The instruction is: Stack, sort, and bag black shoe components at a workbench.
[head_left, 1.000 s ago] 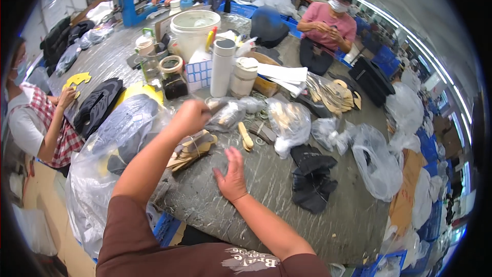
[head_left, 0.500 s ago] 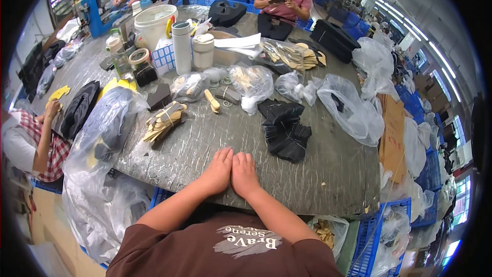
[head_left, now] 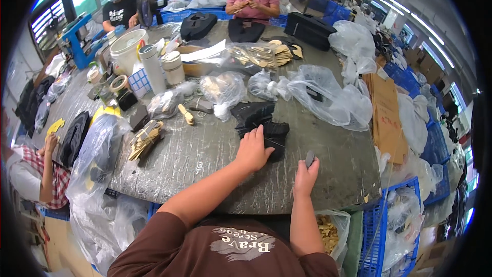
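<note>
At frame centre, the left hand (head_left: 252, 150) lies fingers-spread on black pieces (head_left: 259, 119); the right hand (head_left: 306, 171) pinches a small dark piece (head_left: 309, 158) above the surface (head_left: 205, 149).

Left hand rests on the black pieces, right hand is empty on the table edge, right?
Not quite. The left hand does rest on the black pieces, but the right hand is not empty: it pinches a small dark piece, as the head view shows.

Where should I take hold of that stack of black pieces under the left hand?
Probably at the near right corner of the stack of black pieces, coming in from the right. The left hand lies flat over its near left part, while the right edge is bare with open table beside it. The right hand holds a small dark object.
</note>
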Demonstrator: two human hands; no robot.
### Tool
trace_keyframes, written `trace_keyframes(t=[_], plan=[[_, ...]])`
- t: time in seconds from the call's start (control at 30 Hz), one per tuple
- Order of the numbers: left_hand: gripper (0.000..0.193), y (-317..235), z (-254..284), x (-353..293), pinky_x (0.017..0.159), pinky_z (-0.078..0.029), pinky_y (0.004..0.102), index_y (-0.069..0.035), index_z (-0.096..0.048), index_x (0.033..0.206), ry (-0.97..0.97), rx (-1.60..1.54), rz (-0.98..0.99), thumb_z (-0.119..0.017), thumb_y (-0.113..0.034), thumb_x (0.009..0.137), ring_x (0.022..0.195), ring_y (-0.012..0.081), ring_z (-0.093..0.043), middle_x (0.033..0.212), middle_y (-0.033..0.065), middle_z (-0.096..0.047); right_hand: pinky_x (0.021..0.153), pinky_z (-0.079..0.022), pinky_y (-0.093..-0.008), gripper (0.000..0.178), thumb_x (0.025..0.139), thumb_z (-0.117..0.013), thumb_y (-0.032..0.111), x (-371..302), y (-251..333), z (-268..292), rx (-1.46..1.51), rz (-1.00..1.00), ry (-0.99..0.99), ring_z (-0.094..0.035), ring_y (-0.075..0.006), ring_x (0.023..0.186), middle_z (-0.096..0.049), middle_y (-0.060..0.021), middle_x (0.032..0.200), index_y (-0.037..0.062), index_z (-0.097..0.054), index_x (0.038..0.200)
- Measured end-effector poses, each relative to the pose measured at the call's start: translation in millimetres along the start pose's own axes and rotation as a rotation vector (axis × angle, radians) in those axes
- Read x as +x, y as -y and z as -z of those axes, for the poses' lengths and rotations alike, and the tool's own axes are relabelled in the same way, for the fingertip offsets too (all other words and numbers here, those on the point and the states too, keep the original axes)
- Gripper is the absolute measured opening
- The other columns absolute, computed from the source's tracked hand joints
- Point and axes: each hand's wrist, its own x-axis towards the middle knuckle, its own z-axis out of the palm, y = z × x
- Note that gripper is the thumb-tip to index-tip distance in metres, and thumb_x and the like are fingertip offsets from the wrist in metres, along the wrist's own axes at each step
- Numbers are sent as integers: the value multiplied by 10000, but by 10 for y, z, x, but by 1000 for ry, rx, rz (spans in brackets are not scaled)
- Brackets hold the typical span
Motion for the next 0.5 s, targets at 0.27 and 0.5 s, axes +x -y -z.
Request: trace_keyframes(t=[0.27,0.5], plan=[[583,588,443,231,946,-443,359,-26,-469,1317,633,-304,-72,-606,5,751,1093,301,-581,1181,170,-604,646,-464,-263,290,758,-744,124,-162,358,425,-253,315,315,-585,-150,758,-603,-74,767,47,-659,1024],[489,567,594,-177,1010,-367,464,-23,-493,1284,666,170,-110,-614,-147,827,1188,329,-493,1256,155,-547,670,-518,-364,761,519,-818,416,-323,416,-112,-534,887,780,-625,-296,752,-547,-136,1198,86,-601,1169]])
